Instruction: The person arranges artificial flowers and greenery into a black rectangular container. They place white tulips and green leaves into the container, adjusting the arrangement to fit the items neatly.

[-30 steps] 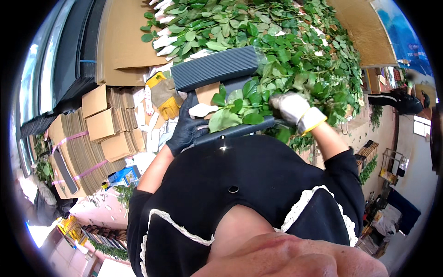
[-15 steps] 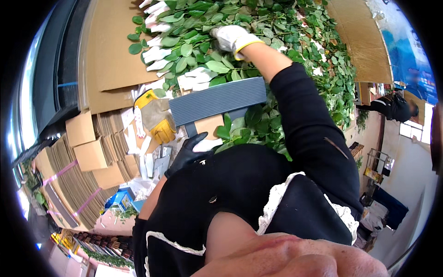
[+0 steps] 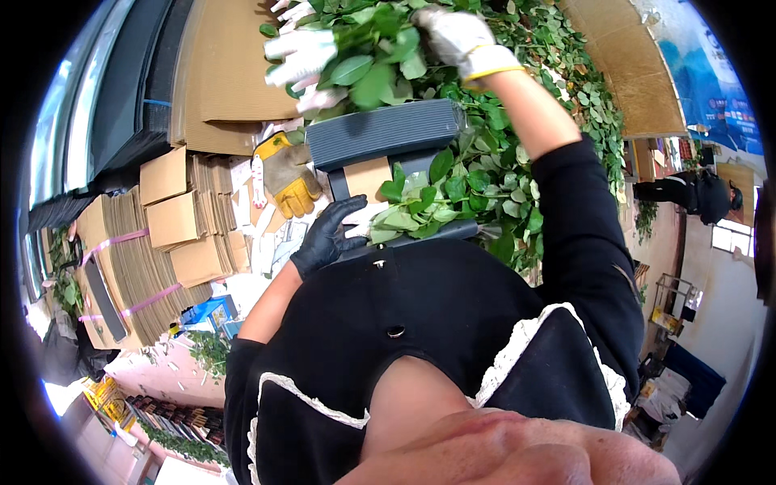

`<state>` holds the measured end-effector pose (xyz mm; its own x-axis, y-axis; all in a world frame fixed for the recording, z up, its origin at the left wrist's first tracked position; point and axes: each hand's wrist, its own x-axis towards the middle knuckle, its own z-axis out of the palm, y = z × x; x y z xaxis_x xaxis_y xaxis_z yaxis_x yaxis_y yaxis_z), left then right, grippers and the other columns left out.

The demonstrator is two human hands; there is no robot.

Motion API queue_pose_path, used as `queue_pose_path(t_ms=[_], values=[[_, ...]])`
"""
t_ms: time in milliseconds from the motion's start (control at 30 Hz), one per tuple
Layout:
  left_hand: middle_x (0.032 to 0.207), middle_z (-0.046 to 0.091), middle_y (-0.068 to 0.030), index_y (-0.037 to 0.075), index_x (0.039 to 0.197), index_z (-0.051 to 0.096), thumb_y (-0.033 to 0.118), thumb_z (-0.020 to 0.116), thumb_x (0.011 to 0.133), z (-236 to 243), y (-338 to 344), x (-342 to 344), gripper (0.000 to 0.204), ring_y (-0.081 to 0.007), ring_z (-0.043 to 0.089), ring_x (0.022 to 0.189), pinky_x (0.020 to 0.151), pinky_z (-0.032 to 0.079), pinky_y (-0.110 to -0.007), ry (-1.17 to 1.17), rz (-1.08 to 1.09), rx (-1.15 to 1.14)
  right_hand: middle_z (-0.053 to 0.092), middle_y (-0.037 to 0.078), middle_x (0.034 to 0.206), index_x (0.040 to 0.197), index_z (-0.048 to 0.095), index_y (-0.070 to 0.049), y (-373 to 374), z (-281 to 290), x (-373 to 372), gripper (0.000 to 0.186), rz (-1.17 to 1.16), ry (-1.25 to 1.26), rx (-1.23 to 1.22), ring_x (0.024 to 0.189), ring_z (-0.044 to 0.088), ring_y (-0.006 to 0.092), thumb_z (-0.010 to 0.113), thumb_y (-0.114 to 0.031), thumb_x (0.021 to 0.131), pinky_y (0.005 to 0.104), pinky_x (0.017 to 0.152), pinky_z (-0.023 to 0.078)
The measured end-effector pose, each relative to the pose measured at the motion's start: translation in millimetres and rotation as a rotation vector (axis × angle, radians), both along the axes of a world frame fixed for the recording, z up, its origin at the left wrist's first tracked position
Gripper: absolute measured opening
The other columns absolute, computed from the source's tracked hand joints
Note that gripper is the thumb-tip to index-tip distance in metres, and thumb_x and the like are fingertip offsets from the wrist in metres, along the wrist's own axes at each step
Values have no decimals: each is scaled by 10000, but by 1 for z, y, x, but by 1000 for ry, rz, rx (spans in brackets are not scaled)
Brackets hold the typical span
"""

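Observation:
Up at the top, my right hand (image 3: 465, 39), in a white glove with a yellow cuff, is closed on a bunch of leafy stems (image 3: 376, 61); motion blurs the fingers. White-sleeved flower heads (image 3: 307, 58) stick out at the bunch's left end. Below it lies a ridged dark grey block (image 3: 384, 133). My left hand (image 3: 330, 234), black-gloved, is close to my body with thumb and fingers apart. They curve beside the white heads (image 3: 369, 218) of a smaller leafy bunch (image 3: 424, 210); whether they touch is unclear. This bunch lies over a dark tray-like piece (image 3: 449, 232).
A yellow-and-grey work glove (image 3: 287, 178) lies left of the block. Cardboard sheets (image 3: 234, 73) and stacked flat cartons (image 3: 121, 267) stand on the left. Loose foliage (image 3: 558, 105) covers the right side. Another person (image 3: 695, 194) stands far right.
My right hand has moved right and up with the leafy bunch, whose white heads now look closer and lie further right. My left hand shows more fully, thumb and fingers parted.

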<state>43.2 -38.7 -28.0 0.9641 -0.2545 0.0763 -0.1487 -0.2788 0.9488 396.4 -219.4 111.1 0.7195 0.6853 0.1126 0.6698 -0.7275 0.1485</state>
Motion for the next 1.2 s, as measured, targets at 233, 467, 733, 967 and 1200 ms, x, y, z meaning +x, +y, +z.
queue_pose_path(t_ms=[233, 467, 733, 967, 1200], values=[[1356, 448, -85, 108, 1347, 514, 33, 786, 734, 2, 1, -1, 675, -220, 516, 1163, 975, 479, -364, -171, 15, 143, 685, 144, 829, 892, 637, -91, 78, 64, -44, 114, 207, -117, 126, 750, 682, 330, 597, -154, 805, 438, 654, 539], [1309, 485, -86, 95, 1428, 407, 11, 788, 737, -3, -6, -12, 794, -209, 496, 1228, 1033, 442, -344, 110, 105, -288, 685, 154, 778, 801, 685, -89, 14, 167, -112, 154, 275, 0, 258, 758, 684, 322, 584, -193, 852, 427, 658, 536], [1251, 559, -127, 95, 1308, 563, 26, 813, 682, 2, -4, 4, 678, -265, 514, 1207, 1016, 451, -363, -136, 27, 18, 703, 156, 910, 1047, 662, -103, -130, 7, -173, 243, -77, 680, -268, 829, 684, 332, 610, -183, 824, 421, 749, 547], [1401, 432, -171, 187, 1174, 676, 357, 844, 626, 27, 12, 24, 598, -376, 402, 1280, 1063, 331, -475, -342, -10, 523, 680, 168, 880, 1022, 658, -86, -126, -11, -147, 226, -20, 871, -319, 842, 662, 359, 602, -245, 872, 448, 751, 527], [1336, 510, -152, 149, 1098, 699, 123, 789, 709, 4, 9, 30, 400, -345, 468, 1251, 1034, 403, -422, -124, -98, 94, 684, 148, 1082, 1241, 612, -174, -2, -14, 19, 376, 27, 236, 65, 941, 662, 317, 516, -118, 882, 407, 853, 533]])
